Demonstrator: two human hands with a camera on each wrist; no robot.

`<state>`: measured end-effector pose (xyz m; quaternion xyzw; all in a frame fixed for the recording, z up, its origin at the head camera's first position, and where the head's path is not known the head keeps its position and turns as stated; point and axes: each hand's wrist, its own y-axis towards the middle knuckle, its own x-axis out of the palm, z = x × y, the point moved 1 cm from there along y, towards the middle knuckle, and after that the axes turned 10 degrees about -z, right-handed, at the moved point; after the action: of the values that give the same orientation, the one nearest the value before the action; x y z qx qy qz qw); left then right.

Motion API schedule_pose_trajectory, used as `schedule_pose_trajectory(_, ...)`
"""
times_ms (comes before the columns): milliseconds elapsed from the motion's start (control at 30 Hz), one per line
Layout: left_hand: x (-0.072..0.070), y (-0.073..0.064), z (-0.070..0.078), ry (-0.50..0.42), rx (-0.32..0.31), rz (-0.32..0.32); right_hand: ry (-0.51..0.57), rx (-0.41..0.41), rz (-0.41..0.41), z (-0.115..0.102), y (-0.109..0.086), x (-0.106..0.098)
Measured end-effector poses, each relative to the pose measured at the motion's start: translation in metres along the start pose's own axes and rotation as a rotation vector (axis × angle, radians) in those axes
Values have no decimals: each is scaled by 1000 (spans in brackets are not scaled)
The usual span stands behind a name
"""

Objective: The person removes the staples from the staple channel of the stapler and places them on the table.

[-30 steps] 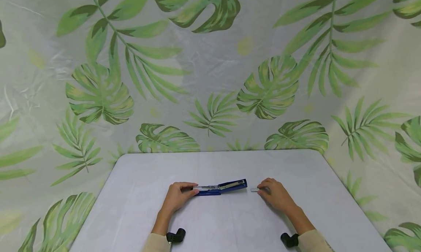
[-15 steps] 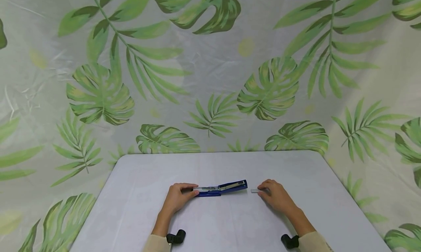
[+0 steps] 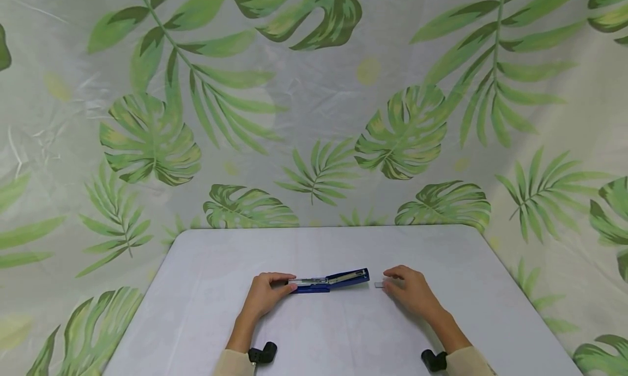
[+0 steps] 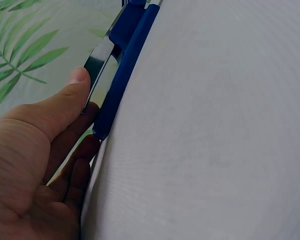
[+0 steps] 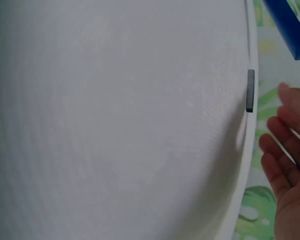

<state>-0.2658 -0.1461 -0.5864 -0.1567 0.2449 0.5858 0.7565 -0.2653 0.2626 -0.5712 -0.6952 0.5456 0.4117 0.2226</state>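
A blue stapler (image 3: 348, 280) lies unfolded on the white table, its top arm swung back to the right and its metal staple channel exposed. My left hand (image 3: 262, 294) holds its left end, with the thumb (image 4: 79, 76) on the metal channel and fingers at the blue base (image 4: 124, 75). To the right of the stapler a short grey strip of staples (image 3: 379, 284) lies on the table. Beside that strip is my right hand (image 3: 414, 293); the right wrist view shows its fingers (image 5: 285, 135) loosely bent and apart from the strip (image 5: 250, 91).
The white table (image 3: 333, 332) has rounded far corners. Behind it hangs a pale curtain (image 3: 314, 120) printed with green leaves. A small black camera (image 3: 263, 353) is worn on the left wrist, and another black camera (image 3: 434, 359) on the right.
My right hand has let go of the staple strip, its fingers spreading and lifting slightly. The strip stays where it was. Left hand and stapler have not moved.
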Motion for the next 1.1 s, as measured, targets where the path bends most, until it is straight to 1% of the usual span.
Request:
schedule_pose_trajectory(100, -1, 0, 3, 8, 9, 1, 30, -24, 36, -8, 3, -5)
schedule_pose_trajectory(200, -2, 0, 5, 18, 19, -1, 61, -40, 46, -20, 7, -10)
schedule_pose_trajectory(300, -2, 0, 6, 17, 7, -2, 100, -59, 54, -32, 10, -13)
schedule_pose_trajectory(433, 0, -1, 4, 12, -13, -5, 135, -90, 86, -46, 18, -11)
schedule_pose_trajectory(567, 0, -1, 2, 8, -15, -5, 156, -116, 97, -62, 27, -6)
schedule_pose_trajectory(733, 0, -1, 3, 6, -13, -4, 204, -144, 77, -83, 38, 1)
schedule_pose_trajectory(933, 1, -1, 1, -3, -14, -8, 249, -119, 8, -103, 49, 18)
schedule_pose_trajectory(1100, 1, -2, 1, 0, -18, -6, 280, -111, -28, -115, 55, 35)
